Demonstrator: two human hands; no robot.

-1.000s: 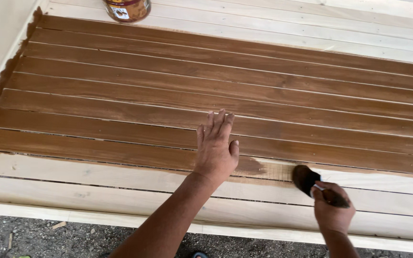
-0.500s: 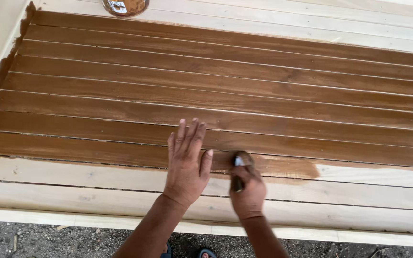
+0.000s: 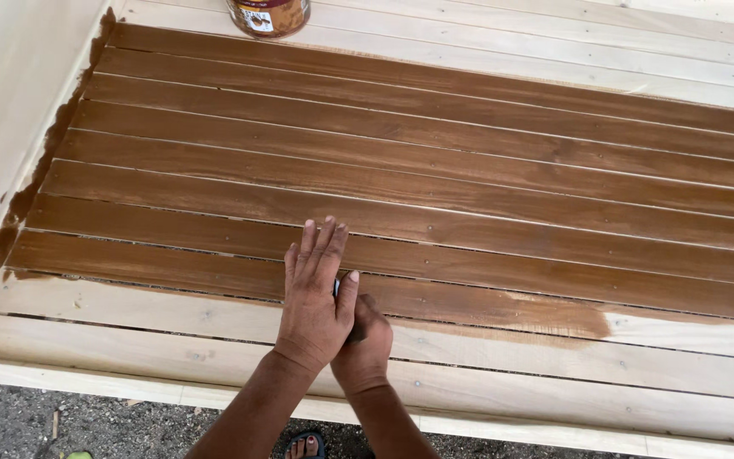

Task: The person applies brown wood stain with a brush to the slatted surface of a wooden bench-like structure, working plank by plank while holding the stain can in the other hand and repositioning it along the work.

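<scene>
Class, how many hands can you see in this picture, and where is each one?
2. The left hand lies flat on the stained boards; the right hand is beside it, partly hidden under it.

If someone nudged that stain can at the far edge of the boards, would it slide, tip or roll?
The can stands upright on the unstained planks, so it would probably slide rather than roll. It looks squat, which should resist tipping. Its top is cut off by the frame, so how full or heavy it is cannot be judged.
</scene>
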